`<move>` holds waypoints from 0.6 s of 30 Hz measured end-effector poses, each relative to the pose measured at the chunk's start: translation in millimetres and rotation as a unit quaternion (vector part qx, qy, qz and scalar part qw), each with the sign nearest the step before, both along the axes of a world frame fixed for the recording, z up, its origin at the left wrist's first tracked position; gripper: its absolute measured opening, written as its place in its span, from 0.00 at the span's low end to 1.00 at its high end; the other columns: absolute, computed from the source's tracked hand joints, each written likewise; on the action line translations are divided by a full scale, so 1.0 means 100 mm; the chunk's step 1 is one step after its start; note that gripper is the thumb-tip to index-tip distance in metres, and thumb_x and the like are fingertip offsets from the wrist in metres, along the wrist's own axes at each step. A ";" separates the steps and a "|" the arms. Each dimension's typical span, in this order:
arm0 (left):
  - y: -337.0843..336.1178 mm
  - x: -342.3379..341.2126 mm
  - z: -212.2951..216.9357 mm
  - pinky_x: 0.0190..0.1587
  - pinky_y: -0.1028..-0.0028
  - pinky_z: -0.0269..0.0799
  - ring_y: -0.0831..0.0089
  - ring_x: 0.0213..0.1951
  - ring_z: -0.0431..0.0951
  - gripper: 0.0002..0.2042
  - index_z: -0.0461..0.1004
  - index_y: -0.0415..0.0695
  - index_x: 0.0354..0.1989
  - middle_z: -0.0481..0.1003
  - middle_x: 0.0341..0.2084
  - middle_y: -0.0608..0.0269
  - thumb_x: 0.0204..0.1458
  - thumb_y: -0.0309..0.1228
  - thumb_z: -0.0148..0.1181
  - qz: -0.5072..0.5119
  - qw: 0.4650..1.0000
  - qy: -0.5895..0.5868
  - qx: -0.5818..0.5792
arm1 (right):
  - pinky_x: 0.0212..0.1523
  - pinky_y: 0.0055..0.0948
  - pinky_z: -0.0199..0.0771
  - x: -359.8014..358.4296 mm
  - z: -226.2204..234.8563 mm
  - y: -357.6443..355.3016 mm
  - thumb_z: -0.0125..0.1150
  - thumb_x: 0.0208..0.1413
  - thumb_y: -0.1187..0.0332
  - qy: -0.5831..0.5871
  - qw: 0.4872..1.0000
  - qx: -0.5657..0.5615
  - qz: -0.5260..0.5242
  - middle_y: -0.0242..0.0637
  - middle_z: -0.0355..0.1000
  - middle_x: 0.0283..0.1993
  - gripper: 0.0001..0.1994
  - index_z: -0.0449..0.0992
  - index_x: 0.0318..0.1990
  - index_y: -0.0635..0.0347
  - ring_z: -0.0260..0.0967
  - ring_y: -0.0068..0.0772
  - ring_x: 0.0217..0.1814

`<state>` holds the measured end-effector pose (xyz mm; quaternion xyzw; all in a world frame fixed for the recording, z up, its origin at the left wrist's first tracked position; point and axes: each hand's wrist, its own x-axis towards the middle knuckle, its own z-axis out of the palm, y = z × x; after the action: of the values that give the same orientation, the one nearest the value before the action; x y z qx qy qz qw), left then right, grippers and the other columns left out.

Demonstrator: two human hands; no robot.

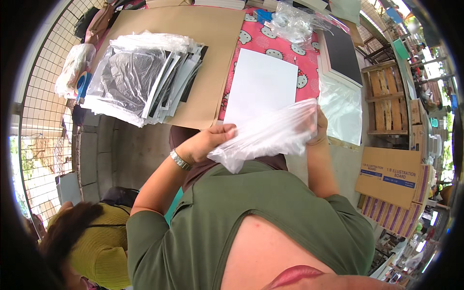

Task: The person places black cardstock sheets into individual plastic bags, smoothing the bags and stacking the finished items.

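Note:
A clear plastic bag is stretched between my two hands, in front of my body at the table's near edge. My left hand pinches its left end between thumb and fingers. On the other side my right hand grips the right end, its fingers partly behind the film. Just beyond the bag lies a white sheet of board on the pink patterned tablecloth; the bag covers its near edge. Left of it, a stack of plastic-wrapped black and white boards rests on a large brown sheet.
Crumpled clear plastic lies at the far right of the table. Black and white boards and flat plastic bags are along the right side. Cardboard boxes and a wooden pallet stand farther right. Another person is at lower left.

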<state>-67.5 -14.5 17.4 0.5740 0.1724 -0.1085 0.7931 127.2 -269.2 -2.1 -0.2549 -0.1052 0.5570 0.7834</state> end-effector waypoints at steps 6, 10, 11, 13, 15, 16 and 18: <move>0.54 0.22 0.19 0.50 0.67 0.66 0.64 0.50 0.69 0.27 0.57 0.40 0.58 0.67 0.50 0.54 0.52 0.35 0.56 -0.053 0.985 -0.083 -0.145 | 0.46 0.33 0.70 0.07 0.33 0.19 0.55 0.54 0.64 -0.392 0.894 -0.118 0.183 0.42 0.73 0.39 0.11 0.72 0.42 0.59 0.70 0.36 0.44; 0.21 0.47 0.05 0.49 0.73 0.66 0.69 0.46 0.71 0.20 0.66 0.36 0.50 0.70 0.46 0.56 0.50 0.33 0.57 -0.233 0.953 0.011 0.195 | 0.46 0.28 0.71 0.55 0.14 0.03 0.50 0.57 0.56 -0.064 0.987 -0.033 -0.147 0.38 0.73 0.36 0.16 0.70 0.42 0.60 0.70 0.32 0.38; 0.25 0.60 0.03 0.48 0.73 0.66 0.70 0.44 0.72 0.16 0.70 0.35 0.46 0.72 0.44 0.56 0.50 0.31 0.56 -0.221 0.964 0.073 0.130 | 0.45 0.28 0.71 0.55 0.07 0.02 0.50 0.57 0.57 -0.086 0.984 -0.104 -0.112 0.38 0.73 0.37 0.15 0.70 0.42 0.60 0.70 0.31 0.37; 0.44 0.73 0.13 0.45 0.71 0.69 0.69 0.40 0.74 0.12 0.70 0.35 0.42 0.73 0.40 0.56 0.52 0.28 0.50 -0.022 0.999 -0.035 -0.035 | 0.44 0.28 0.72 0.41 0.05 0.12 0.50 0.58 0.57 -0.164 0.944 -0.282 -0.056 0.37 0.73 0.36 0.15 0.71 0.42 0.60 0.70 0.30 0.35; 0.62 0.87 0.28 0.41 0.68 0.73 0.68 0.36 0.76 0.13 0.68 0.36 0.44 0.74 0.36 0.54 0.54 0.28 0.42 0.125 0.936 -0.144 -0.296 | 0.42 0.27 0.73 0.35 0.09 0.12 0.50 0.58 0.59 -0.319 0.875 -0.364 -0.008 0.36 0.73 0.36 0.13 0.71 0.42 0.59 0.70 0.28 0.34; 0.63 0.86 0.20 0.43 0.68 0.72 0.67 0.37 0.75 0.14 0.67 0.36 0.45 0.73 0.38 0.53 0.53 0.28 0.43 0.103 0.936 -0.082 -0.328 | 0.41 0.27 0.73 0.39 0.11 0.06 0.50 0.58 0.61 -0.415 0.847 -0.331 0.029 0.35 0.73 0.36 0.12 0.71 0.42 0.58 0.70 0.27 0.33; 0.58 0.77 -0.17 0.43 0.70 0.70 0.67 0.36 0.75 0.16 0.65 0.35 0.48 0.73 0.40 0.52 0.53 0.30 0.46 -0.059 0.982 -0.173 -0.052 | 0.39 0.26 0.73 0.47 0.20 0.08 0.50 0.57 0.63 -0.398 0.882 -0.248 -0.053 0.33 0.72 0.36 0.11 0.71 0.42 0.58 0.70 0.25 0.33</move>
<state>9.9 43.5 -0.1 0.5510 -0.0075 -0.0633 0.8321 174.2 -261.2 17.5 -0.6463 -0.2524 0.3747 0.6150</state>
